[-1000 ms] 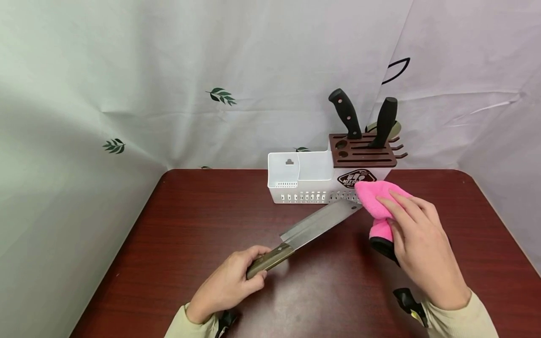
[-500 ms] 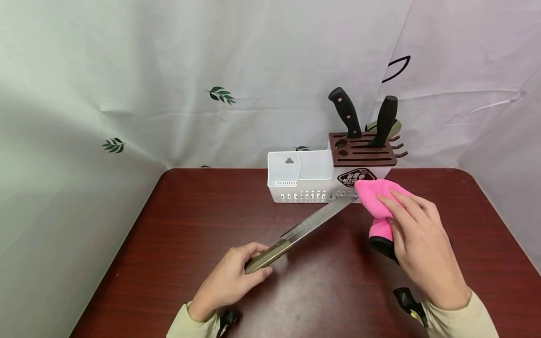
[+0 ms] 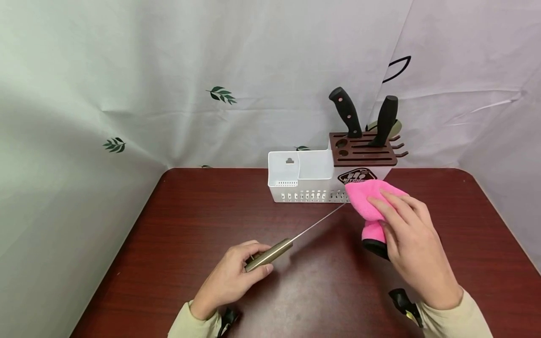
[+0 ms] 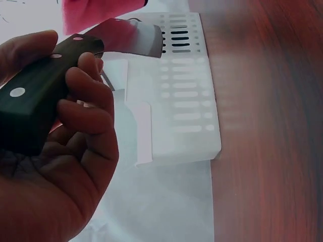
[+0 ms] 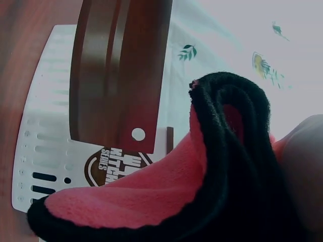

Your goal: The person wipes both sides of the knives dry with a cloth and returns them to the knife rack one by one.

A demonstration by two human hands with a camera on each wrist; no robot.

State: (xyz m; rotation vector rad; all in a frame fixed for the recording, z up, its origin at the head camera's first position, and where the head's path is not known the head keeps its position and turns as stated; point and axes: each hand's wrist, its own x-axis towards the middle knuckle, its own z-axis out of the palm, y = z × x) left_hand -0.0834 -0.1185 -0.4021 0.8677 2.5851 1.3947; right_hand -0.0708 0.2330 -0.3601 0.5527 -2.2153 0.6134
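My left hand (image 3: 230, 277) grips the wooden handle of a cleaver (image 3: 270, 256) above the table. In the head view its blade appears edge-on, as a thin line slanting up to the right. The right wrist view shows the broad blade (image 5: 121, 75) with a round hole near its end. My right hand (image 3: 416, 249) holds a folded pink cloth (image 3: 374, 202) with a black underside or border. The cloth sits at the blade's far end in the head view. In the left wrist view, fingers curl round the riveted handle (image 4: 45, 91), and the blade shows a pink reflection.
A white perforated knife holder (image 3: 300, 193) stands at the table's back edge. Two black-handled knives (image 3: 348, 112) stand in its brown slotted top (image 3: 365, 157). White cloth with leaf prints hangs behind the dark red table (image 3: 190, 234). Black straps circle both wrists.
My left hand has rotated the cleaver from showing its flat side to edge-on. My right hand has shifted slightly left with the pink cloth.
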